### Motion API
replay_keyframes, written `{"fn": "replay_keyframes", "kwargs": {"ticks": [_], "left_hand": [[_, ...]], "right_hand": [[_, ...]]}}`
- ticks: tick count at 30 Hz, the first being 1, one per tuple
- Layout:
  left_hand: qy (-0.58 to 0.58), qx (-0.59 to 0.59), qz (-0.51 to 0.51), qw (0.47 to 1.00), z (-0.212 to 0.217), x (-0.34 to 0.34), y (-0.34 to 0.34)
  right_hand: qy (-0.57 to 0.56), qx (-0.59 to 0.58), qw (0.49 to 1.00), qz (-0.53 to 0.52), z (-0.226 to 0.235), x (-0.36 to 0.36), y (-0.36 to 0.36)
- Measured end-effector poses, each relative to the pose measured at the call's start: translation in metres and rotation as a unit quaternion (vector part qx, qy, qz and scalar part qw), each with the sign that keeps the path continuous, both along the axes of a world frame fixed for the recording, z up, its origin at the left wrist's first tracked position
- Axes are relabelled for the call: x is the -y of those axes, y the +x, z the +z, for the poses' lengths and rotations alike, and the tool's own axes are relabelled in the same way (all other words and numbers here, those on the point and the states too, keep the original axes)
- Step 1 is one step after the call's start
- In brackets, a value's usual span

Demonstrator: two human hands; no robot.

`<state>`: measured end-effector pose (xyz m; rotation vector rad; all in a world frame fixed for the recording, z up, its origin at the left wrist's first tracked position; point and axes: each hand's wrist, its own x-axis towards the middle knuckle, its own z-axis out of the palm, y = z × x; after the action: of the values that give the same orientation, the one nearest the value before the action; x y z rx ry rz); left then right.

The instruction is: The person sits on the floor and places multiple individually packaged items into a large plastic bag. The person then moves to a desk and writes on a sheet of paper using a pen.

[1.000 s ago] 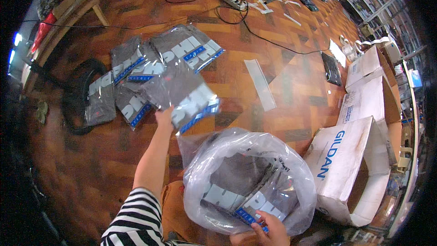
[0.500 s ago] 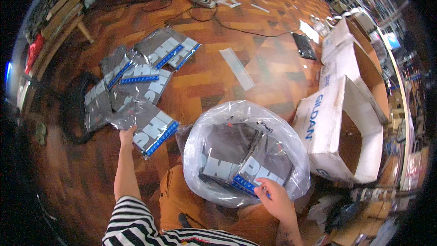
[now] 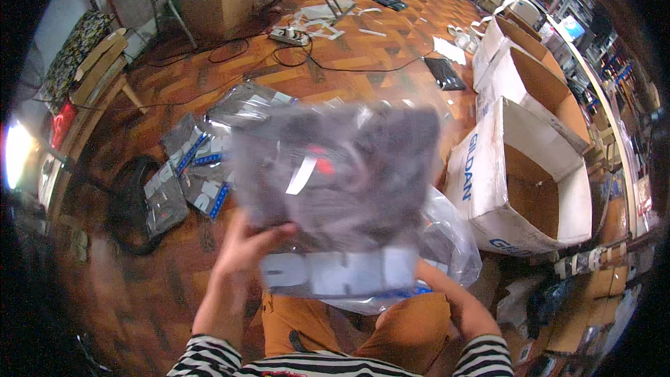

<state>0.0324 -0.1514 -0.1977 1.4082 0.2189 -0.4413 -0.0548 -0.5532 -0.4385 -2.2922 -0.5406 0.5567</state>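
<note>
A dark grey folded shirt in a clear plastic sleeve (image 3: pixel 349 195) is raised in front of me, blurred by motion. Its lower part carries big pale lettering, and a red mark shows higher up. My left hand (image 3: pixel 248 244) grips the package's lower left edge, thumb on the near face. My right hand (image 3: pixel 431 276) is at the lower right edge; its fingers are hidden behind the package. Behind and below the shirt, by my knees, stands a clear plastic bag (image 3: pixel 460 237), mostly covered. More packaged grey shirts (image 3: pixel 164 199) lie on the floor to the left.
White cardboard boxes (image 3: pixel 457 174) stand open at the right. A power strip (image 3: pixel 288 36) with black cables lies on the wooden floor farther off. Beyond the boxes a black package (image 3: pixel 444 74) rests on the floor. A wooden bench (image 3: pixel 105 91) is at the far left.
The left hand has brought a packaged shirt from the left to the middle, up over the plastic bag. The right hand has left the shirts in the bag and now meets the package's right side.
</note>
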Motion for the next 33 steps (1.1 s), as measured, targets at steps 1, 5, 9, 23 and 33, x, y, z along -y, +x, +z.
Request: {"fn": "replay_keyframes", "kwargs": {"ticks": [1, 5, 9, 23, 33], "left_hand": [[-0.006, 0.039, -0.033, 0.999, -0.016, 0.017, -0.001], [0.407, 0.069, -0.237, 0.88, -0.165, 0.068, 0.016], [0.469, 0.07, -0.166, 0.864, -0.175, 0.089, 0.012], [0.418, 0.268, -0.081, 0.864, -0.124, 0.056, 0.059], [0.405, 0.251, -0.053, 0.877, -0.124, 0.016, 0.012]], "right_hand": [[0.07, -0.075, 0.991, -0.08, 0.001, -0.007, 0.001], [0.439, -0.31, 0.718, -0.442, 0.014, 0.017, 0.004], [0.324, -0.293, 0.785, -0.439, 0.057, -0.01, 0.019], [-0.271, 0.09, 0.942, 0.176, 0.063, -0.121, 0.084], [-0.195, 0.125, 0.972, 0.034, 0.03, -0.135, 0.092]]}}
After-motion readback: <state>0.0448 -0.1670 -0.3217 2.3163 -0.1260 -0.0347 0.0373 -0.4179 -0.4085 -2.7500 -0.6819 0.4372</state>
